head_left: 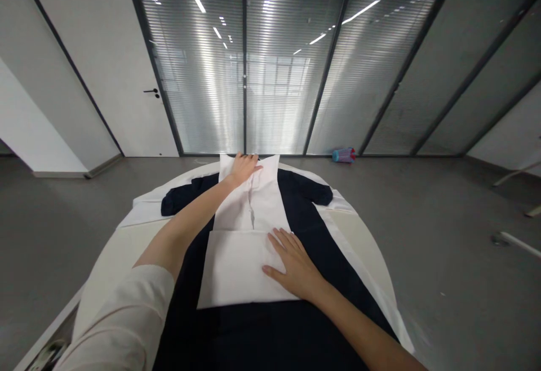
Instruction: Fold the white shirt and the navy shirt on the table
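A folded white garment (236, 266) lies on a dark navy garment (304, 213), whose sleeves are laid out to either side. The white garment's lower part is a flat folded band, and a crease or placket runs up the middle of its upper part. My right hand (293, 264) lies flat on the band's right side with its fingers spread. At the far end my left hand (245, 168) is open and rests palm down near the top edge. Another white cloth (146, 207) shows beneath the navy garment.
Everything lies on a pale round-edged table (105, 269). Beyond stand a glass partition with blinds (274, 78) and a door with a black handle (152, 92). A blue and red basket-like object (344, 155) is on the floor by the glass. White furniture legs (522, 244) reach in from the right.
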`<action>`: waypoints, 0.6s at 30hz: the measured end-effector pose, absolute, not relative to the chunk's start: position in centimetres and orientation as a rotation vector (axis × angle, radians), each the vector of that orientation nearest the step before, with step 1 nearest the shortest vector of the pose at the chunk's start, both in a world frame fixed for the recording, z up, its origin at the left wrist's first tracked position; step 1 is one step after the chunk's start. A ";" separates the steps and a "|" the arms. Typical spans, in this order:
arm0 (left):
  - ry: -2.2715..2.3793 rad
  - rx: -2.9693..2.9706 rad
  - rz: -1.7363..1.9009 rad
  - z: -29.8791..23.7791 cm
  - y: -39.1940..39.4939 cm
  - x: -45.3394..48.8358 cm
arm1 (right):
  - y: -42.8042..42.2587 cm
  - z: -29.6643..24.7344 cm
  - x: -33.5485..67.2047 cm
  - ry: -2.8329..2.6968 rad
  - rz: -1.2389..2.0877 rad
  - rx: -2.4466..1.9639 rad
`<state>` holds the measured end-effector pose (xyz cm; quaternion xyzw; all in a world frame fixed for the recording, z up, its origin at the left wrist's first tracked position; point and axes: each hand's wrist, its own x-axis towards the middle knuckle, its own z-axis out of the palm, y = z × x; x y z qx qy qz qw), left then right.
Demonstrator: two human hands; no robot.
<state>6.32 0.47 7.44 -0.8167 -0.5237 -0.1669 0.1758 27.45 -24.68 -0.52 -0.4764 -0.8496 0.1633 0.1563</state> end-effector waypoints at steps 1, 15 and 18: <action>-1.420 -2.295 -0.480 8.1 -0.8 6.5 | -24.3 -0.3 27.5 -2.332 0.531 -1.340; -1.097 -2.678 -0.569 4.3 -17.9 2.6 | -12.6 2.0 27.5 -1.004 1.302 -1.399; -1.675 -2.419 -1.047 5.1 -17.6 -1.9 | -12.8 1.1 27.4 -1.031 1.332 -1.405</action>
